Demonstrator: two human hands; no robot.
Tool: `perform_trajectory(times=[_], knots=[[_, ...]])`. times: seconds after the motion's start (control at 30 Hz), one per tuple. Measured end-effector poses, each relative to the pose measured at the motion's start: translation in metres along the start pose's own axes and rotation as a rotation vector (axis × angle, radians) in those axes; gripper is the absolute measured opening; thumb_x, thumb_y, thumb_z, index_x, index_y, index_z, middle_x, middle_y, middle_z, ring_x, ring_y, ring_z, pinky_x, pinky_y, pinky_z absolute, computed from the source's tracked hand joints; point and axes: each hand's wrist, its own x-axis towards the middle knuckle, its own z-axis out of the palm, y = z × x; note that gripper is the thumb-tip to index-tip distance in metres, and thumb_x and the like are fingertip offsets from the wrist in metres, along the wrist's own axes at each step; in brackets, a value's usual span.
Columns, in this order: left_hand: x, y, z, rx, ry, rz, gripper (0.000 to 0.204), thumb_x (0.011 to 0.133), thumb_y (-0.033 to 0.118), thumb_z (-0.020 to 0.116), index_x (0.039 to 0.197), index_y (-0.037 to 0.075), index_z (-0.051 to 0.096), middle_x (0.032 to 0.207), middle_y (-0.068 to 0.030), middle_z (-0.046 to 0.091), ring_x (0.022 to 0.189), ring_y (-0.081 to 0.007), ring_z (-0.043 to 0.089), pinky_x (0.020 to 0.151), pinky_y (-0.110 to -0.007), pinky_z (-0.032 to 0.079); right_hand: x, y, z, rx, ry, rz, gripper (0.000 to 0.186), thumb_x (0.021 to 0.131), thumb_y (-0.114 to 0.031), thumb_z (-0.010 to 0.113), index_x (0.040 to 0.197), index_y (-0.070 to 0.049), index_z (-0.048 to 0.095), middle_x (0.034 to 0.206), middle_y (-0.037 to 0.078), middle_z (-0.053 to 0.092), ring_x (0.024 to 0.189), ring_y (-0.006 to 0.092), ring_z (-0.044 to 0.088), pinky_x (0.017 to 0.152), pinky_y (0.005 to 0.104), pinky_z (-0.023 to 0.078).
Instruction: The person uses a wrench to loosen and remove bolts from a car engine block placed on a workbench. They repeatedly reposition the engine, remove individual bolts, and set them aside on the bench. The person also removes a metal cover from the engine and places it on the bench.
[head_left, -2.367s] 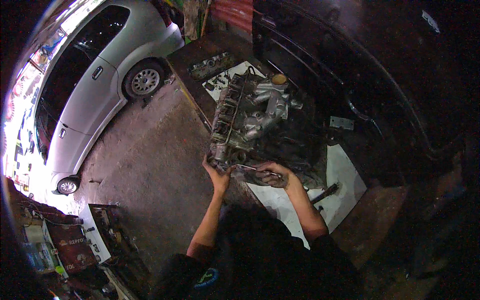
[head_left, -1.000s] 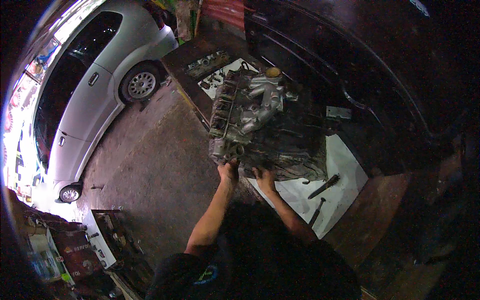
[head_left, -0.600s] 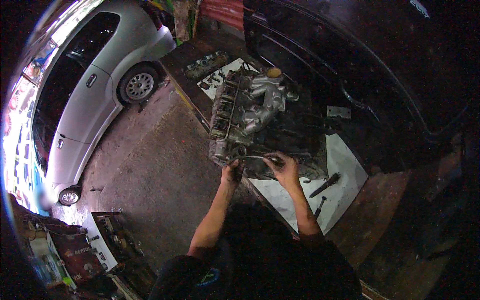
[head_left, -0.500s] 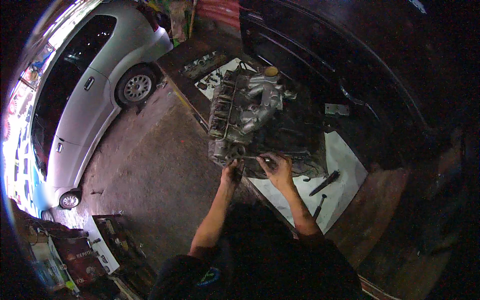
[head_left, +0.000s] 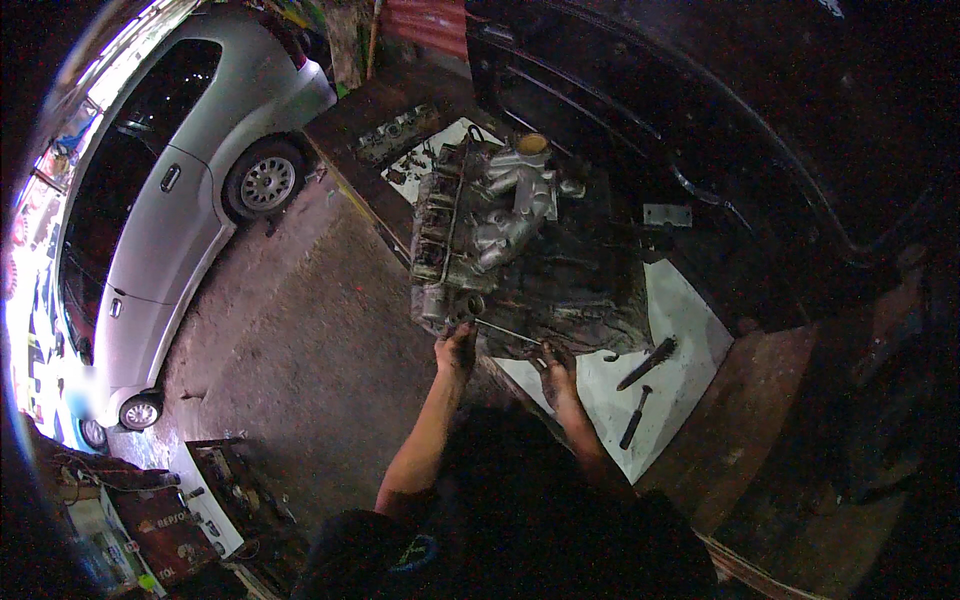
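A greasy engine cylinder head with a silver intake manifold [head_left: 520, 215] lies on the workbench, its near end towards me. My left hand [head_left: 457, 350] is at that near end, below a round opening [head_left: 470, 305]. Its fingers are closed at the left end of a slim metal rod-like tool [head_left: 508, 332]; what exactly they pinch is hidden. My right hand [head_left: 557, 372] grips the tool's other end, near the bench's front edge. The rod slants down to the right between both hands. Whether its left end sits on a bolt I cannot see.
On a white sheet [head_left: 690, 310] at the right lie a dark brush-like tool [head_left: 647, 364] and a dark hammer-like tool [head_left: 635, 418]. Small parts rest on another white sheet [head_left: 405, 180] beyond the cylinder head. A silver car [head_left: 180, 210] stands to the left; a dark vehicle panel [head_left: 640, 110] rises behind.
My right hand has moved right and slightly down, and more of the rod shows between the hands. The left hand stays at the cylinder head's near end.
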Motion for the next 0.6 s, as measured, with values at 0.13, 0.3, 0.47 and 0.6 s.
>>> perform_trajectory(times=[0.13,0.3,0.47,0.6], knots=[[-0.007,0.002,0.018,0.012,0.102,0.006,0.045,0.072,-0.011,0.058,0.113,-0.006,0.039,0.109,-0.0168,0.051,0.097,-0.0274,0.053,0.09,-0.035,0.044,0.032,0.049,-0.039,0.419,-0.04,0.314,0.023,0.08,-0.001,0.053,0.103,0.0,0.05,0.097,0.014,0.056,0.096,0.0268,0.054,0.094,0.0397,0.04],[-0.006,-0.001,0.015,0.031,0.071,0.058,0.036,0.075,-0.004,0.059,0.108,-0.003,0.045,0.101,-0.0126,0.054,0.089,-0.0242,0.054,0.083,-0.033,0.044,0.039,0.061,-0.036,0.613,-0.141,0.594,0.031,0.077,0.005,0.049,0.108,0.001,0.047,0.103,0.017,0.055,0.108,0.0285,0.048,0.098,0.0398,0.038],[-0.017,0.001,0.033,0.154,0.099,0.104,0.02,0.08,0.004,0.058,0.099,0.002,0.054,0.086,-0.0062,0.058,0.071,-0.0184,0.056,0.064,-0.03,0.047,0.049,0.078,-0.052,0.694,-0.299,0.72,0.024,0.082,0.001,0.049,0.106,0.0,0.048,0.103,0.017,0.055,0.106,0.0288,0.05,0.094,0.0405,0.042],[-0.011,0.001,0.02,0.089,0.134,0.024,0.032,0.075,-0.007,0.057,0.105,-0.004,0.049,0.097,-0.012,0.057,0.088,-0.0236,0.056,0.081,-0.032,0.046,0.052,0.093,-0.058,0.606,-0.182,0.705,0.022,0.084,-0.004,0.051,0.105,0.0,0.05,0.102,0.017,0.055,0.104,0.0291,0.052,0.091,0.0406,0.045]])
